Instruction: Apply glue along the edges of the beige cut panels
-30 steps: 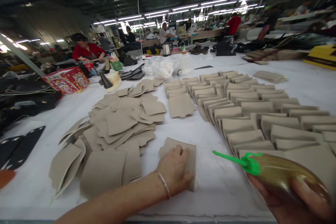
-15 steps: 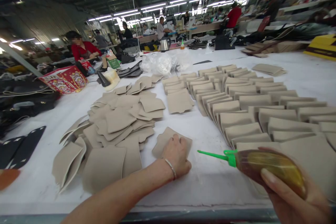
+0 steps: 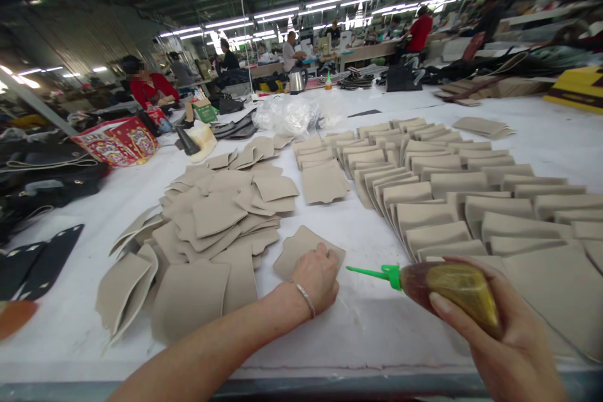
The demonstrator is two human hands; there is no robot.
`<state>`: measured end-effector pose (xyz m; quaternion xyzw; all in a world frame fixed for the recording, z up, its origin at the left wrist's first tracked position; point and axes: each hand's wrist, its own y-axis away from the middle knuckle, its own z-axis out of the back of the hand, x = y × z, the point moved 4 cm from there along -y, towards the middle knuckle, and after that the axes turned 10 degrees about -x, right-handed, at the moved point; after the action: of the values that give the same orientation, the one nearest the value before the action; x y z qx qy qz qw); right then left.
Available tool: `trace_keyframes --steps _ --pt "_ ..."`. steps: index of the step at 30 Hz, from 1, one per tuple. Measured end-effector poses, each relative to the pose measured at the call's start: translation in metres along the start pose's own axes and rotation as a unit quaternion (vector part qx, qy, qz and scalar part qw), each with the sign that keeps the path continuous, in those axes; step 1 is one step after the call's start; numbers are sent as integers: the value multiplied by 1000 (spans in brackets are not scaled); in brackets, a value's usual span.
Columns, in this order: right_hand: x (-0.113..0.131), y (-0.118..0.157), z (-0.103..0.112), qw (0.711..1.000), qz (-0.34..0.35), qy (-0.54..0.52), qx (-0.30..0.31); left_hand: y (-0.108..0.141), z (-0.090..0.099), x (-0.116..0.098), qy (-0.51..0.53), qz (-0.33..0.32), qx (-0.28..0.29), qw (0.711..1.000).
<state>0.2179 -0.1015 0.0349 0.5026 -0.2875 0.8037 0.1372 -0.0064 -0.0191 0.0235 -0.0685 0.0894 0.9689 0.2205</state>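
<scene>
My left hand (image 3: pixel 316 277), with a bangle at its wrist, has its fingers bent down on the right part of a small beige piece (image 3: pixel 298 250) lying on the white table. The fingertips are partly hidden, and whether they pinch the piece does not show. In my right hand (image 3: pixel 494 320) is a bottle (image 3: pixel 452 292) of amber liquid with a green nozzle. It lies nearly level, its tip pointing left, a little right of the beige piece. The tip touches nothing visible.
A loose heap of beige pieces (image 3: pixel 217 213) covers the table's left part. Rows of folded beige pieces (image 3: pixel 456 182) fill the right. Clear plastic (image 3: pixel 287 114), a red patterned bag (image 3: pixel 117 140) and a metal kettle (image 3: pixel 296 81) stand farther back. Several people work beyond.
My right hand and the bottle have moved left, bringing the green tip closer to the beige piece. My left hand has stayed almost in place on the piece.
</scene>
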Motion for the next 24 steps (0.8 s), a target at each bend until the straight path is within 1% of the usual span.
trace_keyframes --steps 2,3,6,9,12,14,17,21,24 --pt "6 0 -6 1000 -20 3 5 0 -2 1 6 -8 9 1000" --pt "8 0 -9 1000 -19 8 8 -1 -3 2 9 -10 10 1000" --pt "10 -3 -17 999 20 27 3 -4 -6 5 9 -7 -10 1000" --pt "5 -6 -24 998 43 39 10 -7 -9 9 1 -2 -29 1000" --pt "3 -8 -30 996 66 53 17 -10 -11 13 1 -10 -27 1000" --pt "5 -9 -33 994 93 58 14 -12 -11 16 10 -19 -26 999" --pt "7 -10 -39 989 128 62 26 -13 -10 18 27 -32 -33 999" --pt "9 -13 -46 985 157 67 41 -13 -10 20 37 -32 -34 998" --pt "13 -13 -50 975 199 85 43 -11 -9 19 40 -31 -31 998"
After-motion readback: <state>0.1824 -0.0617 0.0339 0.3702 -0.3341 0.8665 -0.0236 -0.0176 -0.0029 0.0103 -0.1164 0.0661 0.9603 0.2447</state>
